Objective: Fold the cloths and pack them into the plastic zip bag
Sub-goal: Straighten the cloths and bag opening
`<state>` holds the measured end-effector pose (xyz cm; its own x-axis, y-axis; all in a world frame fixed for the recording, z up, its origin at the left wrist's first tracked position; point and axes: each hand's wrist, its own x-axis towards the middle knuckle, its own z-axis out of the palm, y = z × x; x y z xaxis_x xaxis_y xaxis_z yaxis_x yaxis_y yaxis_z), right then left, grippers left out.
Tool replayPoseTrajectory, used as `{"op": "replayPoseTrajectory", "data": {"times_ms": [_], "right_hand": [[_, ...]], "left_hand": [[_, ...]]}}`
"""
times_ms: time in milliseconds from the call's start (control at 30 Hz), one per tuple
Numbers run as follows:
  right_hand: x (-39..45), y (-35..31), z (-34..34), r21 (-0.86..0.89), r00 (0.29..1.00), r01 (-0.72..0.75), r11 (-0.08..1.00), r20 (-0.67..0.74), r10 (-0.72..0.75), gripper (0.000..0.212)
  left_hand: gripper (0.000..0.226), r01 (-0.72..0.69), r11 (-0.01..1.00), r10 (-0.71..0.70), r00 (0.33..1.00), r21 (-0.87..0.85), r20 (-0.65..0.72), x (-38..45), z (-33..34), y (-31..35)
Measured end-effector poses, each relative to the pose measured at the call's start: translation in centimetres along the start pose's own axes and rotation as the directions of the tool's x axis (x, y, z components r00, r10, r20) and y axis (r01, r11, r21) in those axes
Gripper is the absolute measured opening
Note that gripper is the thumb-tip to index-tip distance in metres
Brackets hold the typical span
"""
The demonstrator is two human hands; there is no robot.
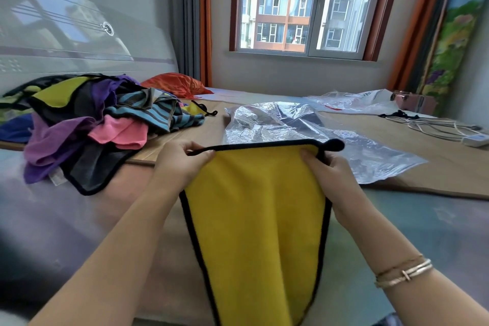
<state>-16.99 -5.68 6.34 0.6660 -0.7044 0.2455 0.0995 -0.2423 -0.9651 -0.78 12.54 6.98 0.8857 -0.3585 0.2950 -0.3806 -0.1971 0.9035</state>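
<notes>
Cloths [87,124] first, far left on my screen: a loose heap of them on the bed [449,220], purple, pink, black, yellow and a blue-striped one all tangled together, with a black-edged corner spilling over the wooden mat [436,164]. Behind the heap I see an orange bag [177,85] lying against the curtain [190,16].

Moving right, I pick up the left hand [182,161]. It pinches the top left corner of the yellow cloth [259,220], thumb on the near face, fingers curled behind the black trim. The cloth hangs down from that top edge, held up in the air in front of the bed, its yellow face toward me, its sides narrowing toward the bottom of my view.

Behind the top edge, flat on the mat, lies the plastic zip bag [317,135], clear and crinkled, one end reaching out to the right. It is apart from the heap, with bare mat between them.

Now the right hand [328,169]: it pinches the top right corner of the yellow cloth, thumb pressed on the front, just below a small black loop [334,145] that sticks up from the corner. I see bangles [404,270] on that wrist.

Further right, at the back of the bed, another plastic bag [354,101] lies crumpled, then a pink box [412,102], and a white cable [436,127] coiled on the mat beside a white remote [476,138]. A window [304,5] sits above it all.
</notes>
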Motion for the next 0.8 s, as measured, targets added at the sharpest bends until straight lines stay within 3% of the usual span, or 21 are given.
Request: {"op": "replayPoseTrajectory", "data": {"times_ms": [100, 167, 367, 500, 633, 733, 800], "right_hand": [[-0.4, -0.2, 0.7, -0.071, 1.000, -0.022, 0.997, 0.009, 0.022, 0.022], [-0.9, -0.2, 1.8, -0.144, 0.998, -0.002, 0.990, 0.065, 0.011, 0.009], [-2.3, -0.2, 4.7, -0.171, 0.979, 0.111, 0.979, 0.189, -0.078, 0.017], [-2.4, -0.9, 4.6, -0.064, 0.964, 0.177, 0.982, 0.210, -0.160, 0.026], [-2.2, -0.8, 4.0, -0.097, 0.917, 0.274, 0.957, 0.327, -0.230, 0.024], [-2.3, -0.4, 3.5, -0.076, 0.842, 0.321, 0.944, 0.480, -0.248, 0.036], [-2.2, 0.0, 3.3, -0.115, 0.832, 0.387, 0.915, 0.472, -0.292, 0.037]], "left_hand": [[0.012, -0.061, 0.984, 0.064, 0.998, 0.168, -0.013, -0.6, 0.5, 0.1], [0.012, -0.074, 0.984, 0.066, 0.997, 0.164, 0.050, -1.2, 1.6, 0.4], [0.009, 0.118, 0.976, -0.063, 0.958, -0.184, 0.281, -2.9, 4.3, 2.0], [0.010, 0.338, 0.831, -0.146, 0.899, -0.443, 0.412, -3.0, 4.0, 2.7], [0.025, 0.400, 0.730, -0.159, 0.888, -0.554, 0.432, -3.1, 3.2, 2.9], [0.029, 0.418, 0.667, -0.179, 0.893, -0.616, 0.413, -3.1, 2.6, 2.9], [0.033, 0.430, 0.649, -0.159, 0.883, -0.628, 0.441, -3.0, 2.0, 2.9]]}}
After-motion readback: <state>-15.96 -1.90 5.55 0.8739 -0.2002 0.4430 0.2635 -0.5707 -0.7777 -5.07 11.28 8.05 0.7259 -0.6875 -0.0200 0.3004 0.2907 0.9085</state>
